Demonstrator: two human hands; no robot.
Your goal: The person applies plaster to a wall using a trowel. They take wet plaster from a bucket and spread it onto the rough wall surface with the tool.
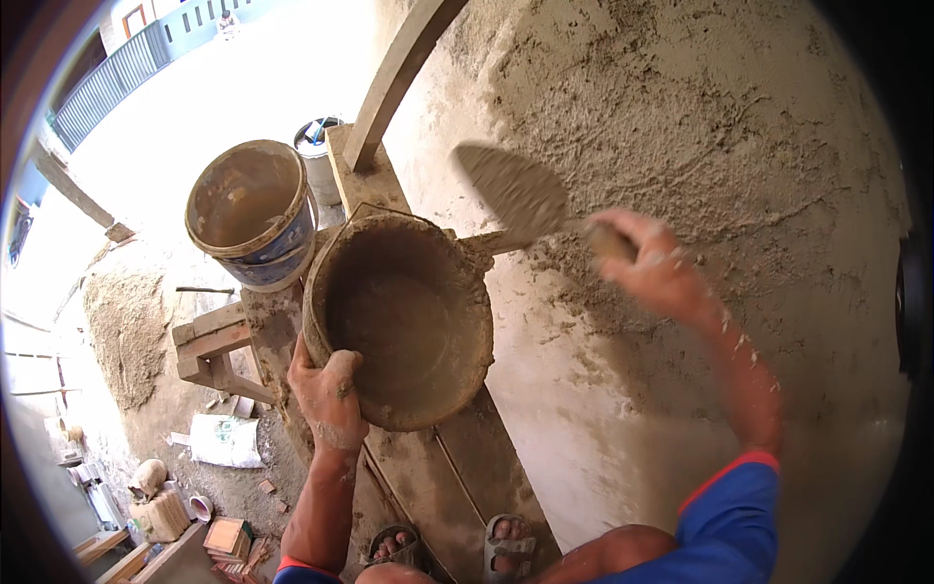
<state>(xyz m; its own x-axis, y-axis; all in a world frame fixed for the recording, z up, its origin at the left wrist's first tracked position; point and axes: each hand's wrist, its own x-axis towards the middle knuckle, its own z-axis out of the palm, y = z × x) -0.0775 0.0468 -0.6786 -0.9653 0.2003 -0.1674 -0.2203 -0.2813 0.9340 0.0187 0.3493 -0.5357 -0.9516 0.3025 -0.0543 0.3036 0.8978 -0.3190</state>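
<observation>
My left hand (pixel 331 394) grips the near left rim of a mortar-crusted bucket (pixel 404 321), thumb over the edge. Only a thin smear of mortar coats the inside of this bucket. In my right hand (pixel 652 263) is the handle of a pointing trowel (pixel 516 190), its fingers closed around it. The trowel's blade, slightly blurred and smeared with mortar, points up and left, just beyond the bucket's right rim. Close behind it is the wall (pixel 671 127), roughly coated with wet mortar in its upper part and smoother lower down.
Under my sandalled feet runs a plank scaffold (pixel 428 467) with a wooden upright (pixel 399 83). A second bucket (pixel 248 200) stands at its left edge, a grey pail (pixel 319 146) behind. Below left lie a sand heap (pixel 126 331), a white sack (pixel 224 440) and stacked tiles (pixel 229 538).
</observation>
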